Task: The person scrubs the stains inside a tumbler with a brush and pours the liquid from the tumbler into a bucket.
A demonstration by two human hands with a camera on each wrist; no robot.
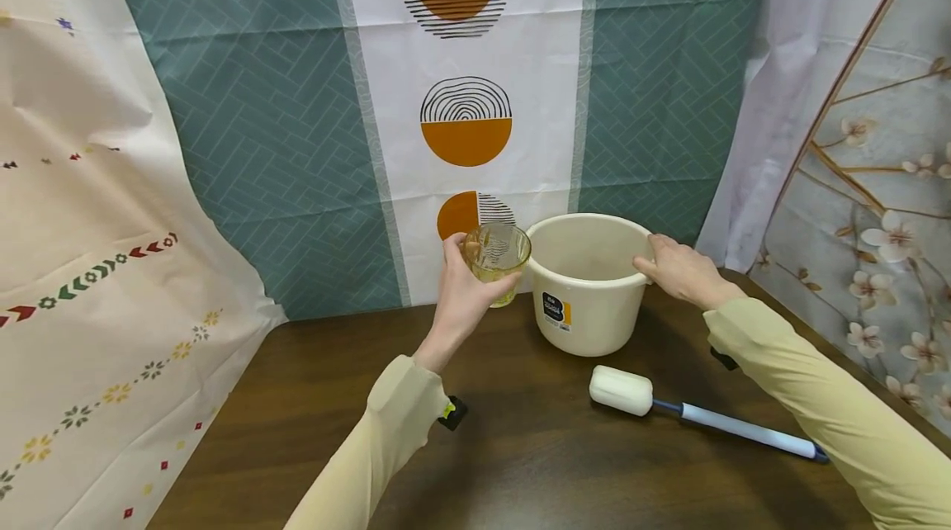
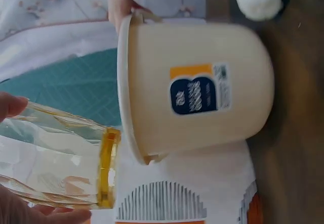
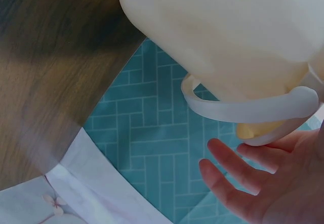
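My left hand [image 1: 468,299] grips an amber-tinted drinking glass [image 1: 496,253], thumb on one side and fingers on the other. The glass is near upright, close to the left of the cream plastic bucket [image 1: 590,319]; its thick amber base [image 2: 107,168] shows in the left wrist view. My right hand [image 1: 685,270] holds the bucket's right side, with the thumb over the rim. In the right wrist view, several fingers [image 3: 238,176] spread below the side handle [image 3: 243,110], one of them right under it; the thumb is hidden there. A dark label with an orange patch marks the bucket's front.
A long-handled sponge [image 1: 622,390] with a white head lies before the bucket, its pale blue handle [image 1: 746,431] reaching under my right forearm. The brown wooden table [image 1: 297,398] is bordered by a patterned back curtain [image 1: 282,183] and cloths on both sides.
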